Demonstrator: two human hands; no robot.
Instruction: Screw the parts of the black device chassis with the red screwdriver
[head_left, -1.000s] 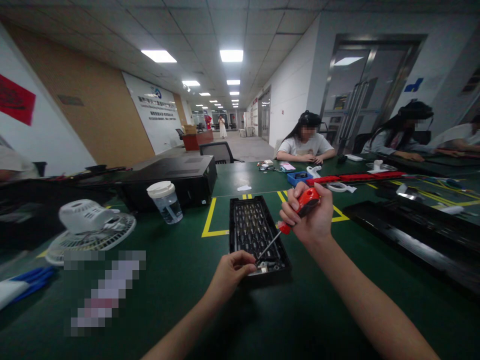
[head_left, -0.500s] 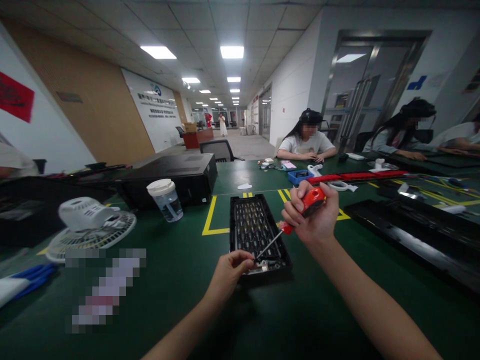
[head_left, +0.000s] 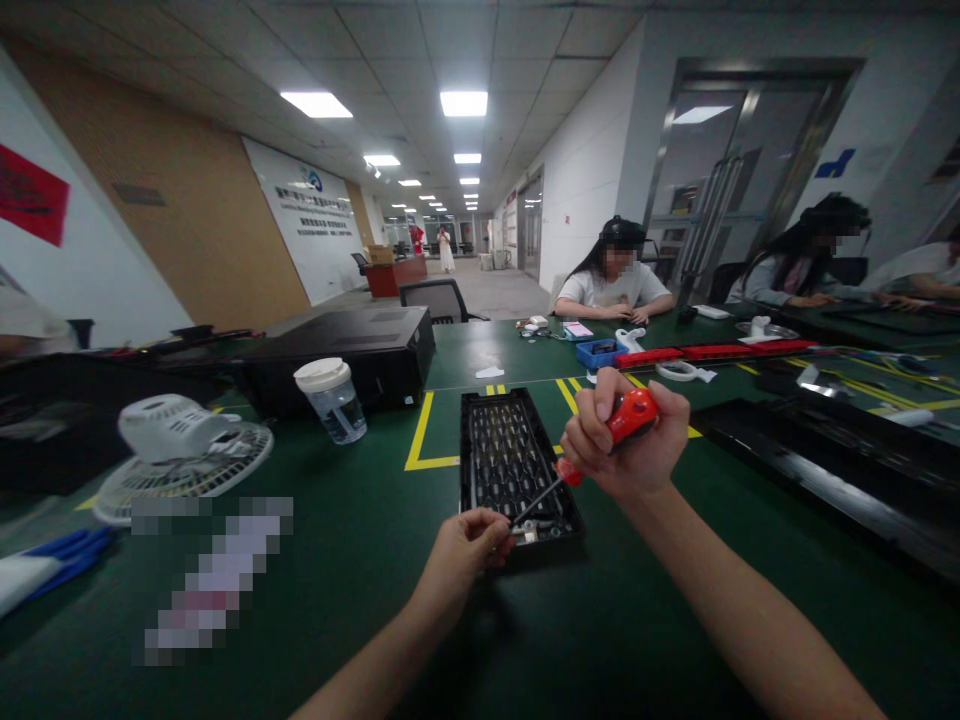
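Observation:
My right hand is wrapped round the red and black handle of a screwdriver. Its thin metal shaft slants down and left, and the tip ends at the near left corner of a black rectangular part with a honeycomb grille, which lies flat on the table. My left hand is pinched beside that tip, at the part's near end. What the left fingertips hold is too small to make out. Small metal and black pieces show at the near end of the part.
The green table carries a lidded clear cup, a white fan, and a black computer case to the left. On the right lies a long black panel. A blue tray and a seated person are across the table.
My right hand has shifted slightly right and down with the screwdriver, and its grip on the handle has turned a little. The left hand has moved barely at all.

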